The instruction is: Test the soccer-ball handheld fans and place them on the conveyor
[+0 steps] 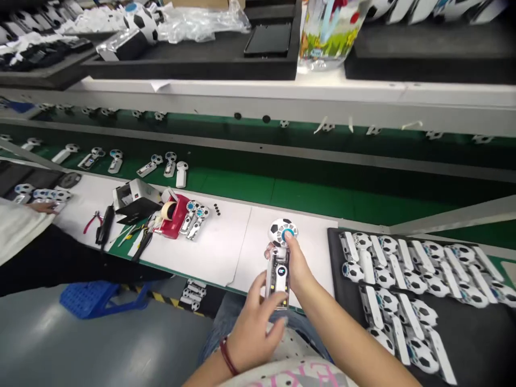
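Note:
In front of me is a small handheld fan (pixel 281 271) with a round football-patterned head and a blue centre. Its handle has an open front, with a lit number display and inner parts showing. My right hand (pixel 297 258) grips it at the neck, thumb on the blue centre. Around the lower end of the handle are the fingers of my left hand (pixel 256 322), index finger along one side and another finger across the front. Two similar fans (pixel 195 220) lie on the white work surface (pixel 217 247) to the left.
A black foam tray (pixel 336 269) holding several fans lies at right. A red tape dispenser (pixel 174 217), an open box (pixel 137 199) and red-handled pliers (pixel 93 221) are at left. Behind runs a green conveyor belt (pixel 242 188) carrying fans. A co-worker's hand (pixel 42 208) touches fans at far left.

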Demonstrator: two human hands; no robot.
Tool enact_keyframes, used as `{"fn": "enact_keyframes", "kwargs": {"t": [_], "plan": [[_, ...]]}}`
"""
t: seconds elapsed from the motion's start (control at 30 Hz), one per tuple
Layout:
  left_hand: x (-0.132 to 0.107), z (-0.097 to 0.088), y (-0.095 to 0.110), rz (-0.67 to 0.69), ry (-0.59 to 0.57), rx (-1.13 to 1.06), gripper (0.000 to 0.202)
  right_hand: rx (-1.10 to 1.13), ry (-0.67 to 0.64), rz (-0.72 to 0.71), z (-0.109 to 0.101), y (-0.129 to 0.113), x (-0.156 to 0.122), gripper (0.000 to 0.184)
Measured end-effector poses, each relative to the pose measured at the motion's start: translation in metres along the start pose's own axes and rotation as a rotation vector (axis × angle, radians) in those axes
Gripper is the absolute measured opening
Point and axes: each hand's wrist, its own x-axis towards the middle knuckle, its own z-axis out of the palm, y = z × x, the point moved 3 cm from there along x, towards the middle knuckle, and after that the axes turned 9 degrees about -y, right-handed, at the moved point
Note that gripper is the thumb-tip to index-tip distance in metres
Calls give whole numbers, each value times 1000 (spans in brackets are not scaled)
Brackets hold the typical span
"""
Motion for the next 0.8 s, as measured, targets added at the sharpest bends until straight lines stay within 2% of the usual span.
{"fn": "enact_keyframes", "kwargs": {"t": [0.07,0.1,0.13,0.2,0.27,0.33,0.47,0.63,0.8], "plan": [[-4,-5,-5,-41,109,-341,31,6,-66,70,5,0,-9,42],[-3,-6,-7,-87,107,-540,30,15,-87,97,7,-1,-15,42],[-1,-4,-7,-137,53,-745,33,21,-97,117,8,-3,-22,41],[6,4,-1,-206,-135,-1075,43,9,-92,142,7,-7,-34,41],[14,12,9,-212,-255,-1224,48,-49,-71,142,3,-12,-45,41],[20,20,17,-181,-260,-1237,49,-128,-76,124,-2,-17,-53,43],[25,29,23,-120,-178,-1160,46,-215,-130,100,-8,-25,-59,43],[28,24,29,-171,-125,-1035,43,-214,-267,62,-10,-27,-55,36],[36,16,39,-228,-78,-1057,55,-248,-316,130,-15,-27,-50,37]]}}
